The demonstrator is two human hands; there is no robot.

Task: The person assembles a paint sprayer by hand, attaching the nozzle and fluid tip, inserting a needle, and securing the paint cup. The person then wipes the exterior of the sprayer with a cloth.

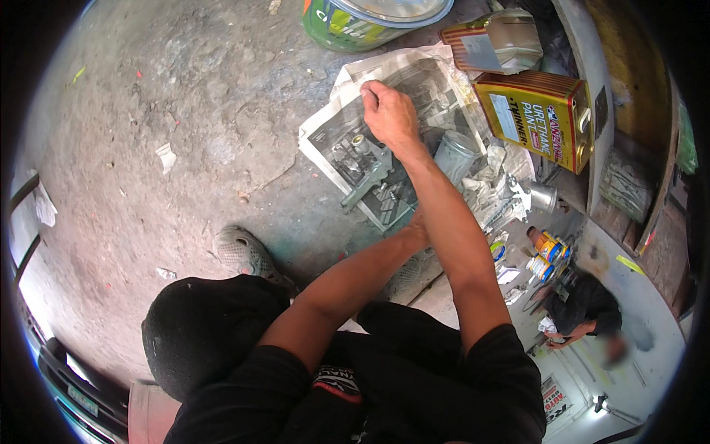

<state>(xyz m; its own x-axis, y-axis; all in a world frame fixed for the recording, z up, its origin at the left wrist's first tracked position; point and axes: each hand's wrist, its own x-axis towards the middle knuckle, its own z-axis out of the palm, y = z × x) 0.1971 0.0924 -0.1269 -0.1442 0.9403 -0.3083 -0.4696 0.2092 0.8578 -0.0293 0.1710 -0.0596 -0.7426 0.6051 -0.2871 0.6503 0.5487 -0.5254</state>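
My right hand (392,115) is over the upper part of a spread newspaper (322,137), its fingers curled together near the paper's edge; what they hold, if anything, is hidden. My left hand (420,222) is low beside the newspaper, mostly covered by my right forearm, so its fingers do not show. On the newspaper lies a grey metal spray gun (373,181), left of my right forearm. A grey metal can (456,154) is tilted on the paper just right of that forearm.
Crumpled paper (488,177) and another spray gun (518,198) lie to the right. A gold rectangular thinner can (532,115), a cut-open can (492,44) and a green paint pail (344,29) stand beyond. Small bottles (547,248) sit near another person (588,307). My shoe (240,251) is left.
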